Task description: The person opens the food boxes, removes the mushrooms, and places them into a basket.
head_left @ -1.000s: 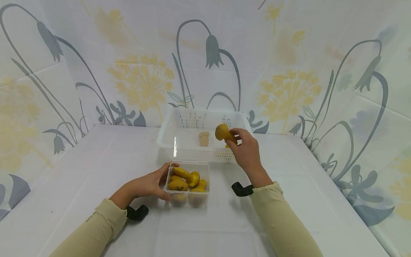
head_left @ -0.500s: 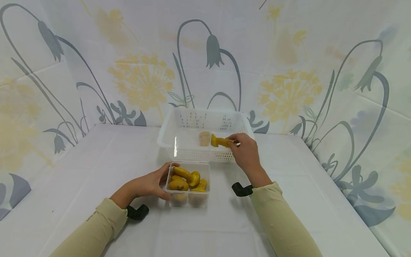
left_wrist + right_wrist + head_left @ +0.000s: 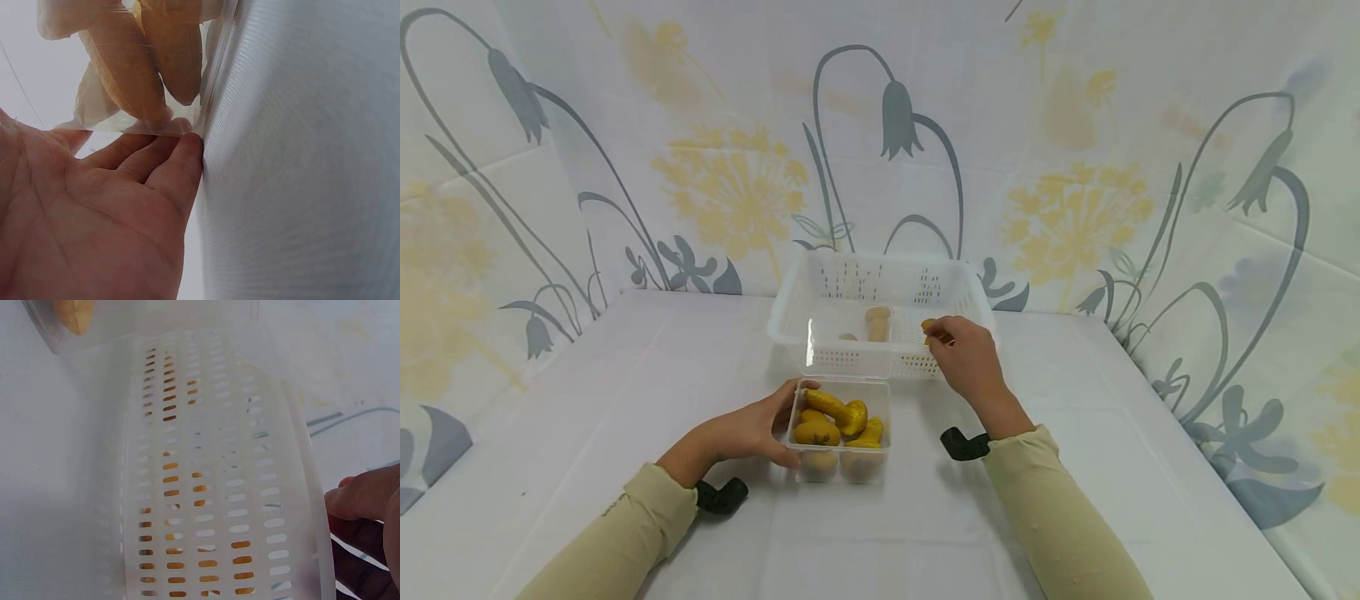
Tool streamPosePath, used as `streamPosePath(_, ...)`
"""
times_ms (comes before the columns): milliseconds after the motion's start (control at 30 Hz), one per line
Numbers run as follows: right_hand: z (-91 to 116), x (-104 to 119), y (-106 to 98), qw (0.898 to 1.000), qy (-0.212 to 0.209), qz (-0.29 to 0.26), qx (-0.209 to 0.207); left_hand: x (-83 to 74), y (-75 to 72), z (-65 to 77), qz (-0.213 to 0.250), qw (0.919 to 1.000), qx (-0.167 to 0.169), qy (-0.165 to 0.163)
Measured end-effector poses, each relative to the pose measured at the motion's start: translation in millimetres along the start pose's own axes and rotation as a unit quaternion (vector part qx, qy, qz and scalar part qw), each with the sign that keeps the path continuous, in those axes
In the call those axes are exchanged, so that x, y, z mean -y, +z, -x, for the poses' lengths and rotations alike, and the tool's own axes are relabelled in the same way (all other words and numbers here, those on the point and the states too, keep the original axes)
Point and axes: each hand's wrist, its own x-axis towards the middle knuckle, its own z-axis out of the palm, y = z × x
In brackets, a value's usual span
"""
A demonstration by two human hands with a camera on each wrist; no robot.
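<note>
Has a clear box (image 3: pixel 831 450), loaded with yellow mushrooms (image 3: pixel 854 417), standing on the near middle of the table (image 3: pixel 820 550). Grips its left side with the left hand (image 3: pixel 745 433), thumb at the near corner, fingers round the far one, probably to stop it sliding. Has the lid (image 3: pixel 810 340) apparently upright at the far edge, likely out of the opening's way. Reaches with the right hand (image 3: pixel 966 354) over the near right rim of the basket (image 3: pixel 793 300), just beyond, presumably set close for short transfers; thumb and fingers curled close together beside a yellow bit (image 3: pixel 927 323), but cannot tell whether clamped on it.
</note>
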Motion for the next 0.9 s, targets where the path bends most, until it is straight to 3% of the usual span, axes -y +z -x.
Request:
streamPosePath(333, 3, 14, 0, 0.998, -0.064, 0.003, -0.002, -0.6, -0.9, 0.2, -0.010, 0.9999, -0.001, -0.005)
streamPosePath(567, 9, 29, 3, 0.996, -0.086, -0.004, 0.017, -1.7, -1.2, 0.0, -0.002, 1.0000, 0.000, -0.006)
streamPosePath(733, 12, 40, 4, 0.994, -0.099, -0.015, 0.042, -1.5, -1.0, 0.2, 0.001, 1.0000, -0.001, -0.008)
streamPosePath(900, 16, 51, 6, 0.991, -0.090, -0.023, 0.092, -0.9, -0.9, 0.4, 0.000, 0.9999, -0.002, -0.015)
